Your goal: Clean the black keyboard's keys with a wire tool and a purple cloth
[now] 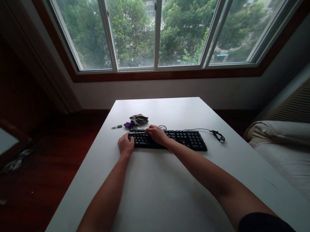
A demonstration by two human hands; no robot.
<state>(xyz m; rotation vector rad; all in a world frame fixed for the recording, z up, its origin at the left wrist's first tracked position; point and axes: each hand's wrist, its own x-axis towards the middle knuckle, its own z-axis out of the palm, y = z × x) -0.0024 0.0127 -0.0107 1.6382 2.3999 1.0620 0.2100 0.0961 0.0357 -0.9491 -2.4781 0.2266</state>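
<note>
A black keyboard (184, 138) lies across the far middle of the white table (159, 198). My left hand (126, 143) grips the keyboard's left end, fingers curled over its edge. My right hand (157, 134) rests on top of the keys left of the keyboard's middle, fingers bent down onto them. The keyboard's black cable (216, 134) trails off its right end and lies coiled on the table.
Behind the keyboard lie a crumpled grey and purple cloth (137, 120) and a small pen-like tool (117, 127). A wide window (158, 25) fills the far wall. A pale sofa (298, 155) stands at the right, dark wooden floor (39, 183) at the left.
</note>
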